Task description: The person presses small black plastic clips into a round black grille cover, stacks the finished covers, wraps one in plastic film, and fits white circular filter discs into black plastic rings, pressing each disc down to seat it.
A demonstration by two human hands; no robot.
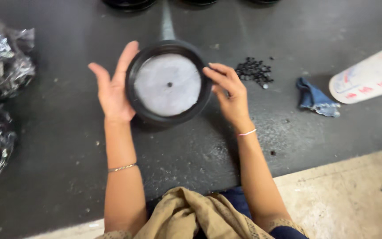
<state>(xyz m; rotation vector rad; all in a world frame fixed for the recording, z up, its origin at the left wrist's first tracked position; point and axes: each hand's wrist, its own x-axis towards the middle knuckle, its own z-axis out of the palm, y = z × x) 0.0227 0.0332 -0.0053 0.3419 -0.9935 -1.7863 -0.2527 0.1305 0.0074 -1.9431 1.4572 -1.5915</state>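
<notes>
Dark grey worktable [67, 146], scuffed and dusty, fills the head view, with a pale concrete floor [345, 199] at lower right. At centre sits a round black rimmed disc [168, 84] with a grey fabric-like face and a small centre hole. The left hand [112, 86] is open, its palm and fingers cupping the disc's left rim. The right hand [228, 90] touches the right rim with loosely bent fingers. Just right lies a heap of small black beads [254, 71], then a crumpled blue cloth [317, 99]. A white cylindrical container [370, 77] with a pale label and red markings lies at far right. Shiny black plastic-wrapped bundles [1, 62] line the left edge.
</notes>
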